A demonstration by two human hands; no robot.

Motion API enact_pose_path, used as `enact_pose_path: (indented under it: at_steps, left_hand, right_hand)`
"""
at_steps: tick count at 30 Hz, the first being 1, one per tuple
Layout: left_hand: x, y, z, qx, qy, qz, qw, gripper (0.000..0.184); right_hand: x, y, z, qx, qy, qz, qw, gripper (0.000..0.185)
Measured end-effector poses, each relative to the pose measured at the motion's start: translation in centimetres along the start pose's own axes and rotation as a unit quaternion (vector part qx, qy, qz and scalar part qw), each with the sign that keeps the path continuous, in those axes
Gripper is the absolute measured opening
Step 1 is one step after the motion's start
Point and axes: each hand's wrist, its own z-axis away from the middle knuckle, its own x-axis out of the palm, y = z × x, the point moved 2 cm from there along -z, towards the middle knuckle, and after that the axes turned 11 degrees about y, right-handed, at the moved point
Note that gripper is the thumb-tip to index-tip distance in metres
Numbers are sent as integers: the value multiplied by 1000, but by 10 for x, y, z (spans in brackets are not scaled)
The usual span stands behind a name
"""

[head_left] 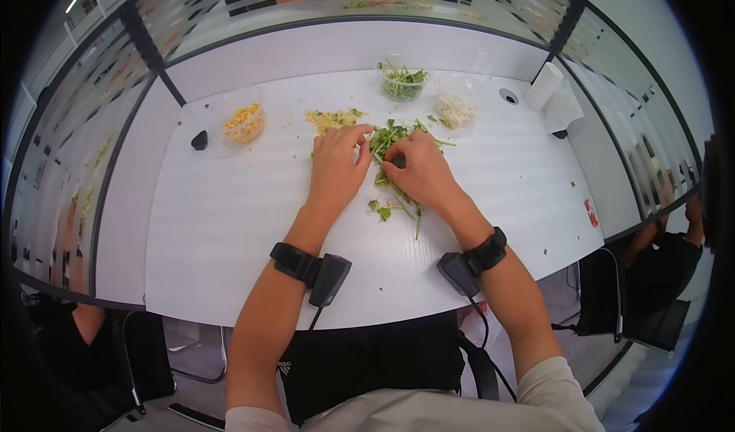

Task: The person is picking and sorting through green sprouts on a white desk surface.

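Over the middle of the white table, both hands work at a loose pile of leafy green stalks. My left hand is at the pile's left edge, fingers curled and thumb turned inward; whatever lies between its fingertips is hidden. From the right, my right hand pinches thumb and forefinger together on the greens. Loose sprigs and a long stem trail below the hands. Just beyond my left hand lies a scatter of small yellow bits.
Clear bowls hold yellow corn kernels, green stalks and whitish strands. A dark lump sits far left. At right are a paper roll, a cable hole and a red wrapper. Partitions enclose the table.
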Motion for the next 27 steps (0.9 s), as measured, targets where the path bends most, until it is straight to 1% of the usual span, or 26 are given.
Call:
enact_pose_path:
  at_steps: [1, 3, 7, 10, 12, 15, 20, 22, 23, 25, 27]
  left_hand:
    - [0, 0, 0, -3, -2, 1, 1000, 28]
    - [-1, 0, 0, -2, -1, 1, 1000, 28]
    - [0, -1, 0, 2, -1, -1, 1000, 28]
    - [0, -1, 0, 1, 2, 1, 1000, 28]
    - [-1, -1, 0, -1, 2, 1, 1000, 28]
    - [0, -1, 0, -3, 2, 1, 1000, 27]
    - [0, -1, -2, -2, 5, -3, 1000, 26]
    - [-1, -1, -2, 10, 19, -14, 1000, 25]
    - [-2, -1, -2, 8, 19, -14, 1000, 25]
    - [-2, -2, -5, -20, 53, -41, 998, 25]
    - [-3, -2, -5, -22, 67, -38, 997, 25]
  right_hand:
    - [0, 1, 0, 0, 0, 0, 1000, 13]
    - [0, 1, 1, -36, -10, -17, 999, 13]
    - [4, 1, 4, -41, -12, -28, 999, 13]
    - [-1, -4, 5, -59, 5, -23, 998, 11]
    - [-1, -4, 4, -90, -8, -20, 996, 9]
    - [2, -5, 6, -92, -7, -43, 995, 8]
    - [2, -6, 6, -105, 6, -37, 994, 11]
    - [-2, -13, 6, -114, 11, -43, 993, 11]
    - [-4, -17, 6, -111, -3, -40, 993, 12]
    - [-2, -21, 7, -110, -18, -39, 993, 12]
    - [4, -22, 11, -137, 30, 2, 990, 10]
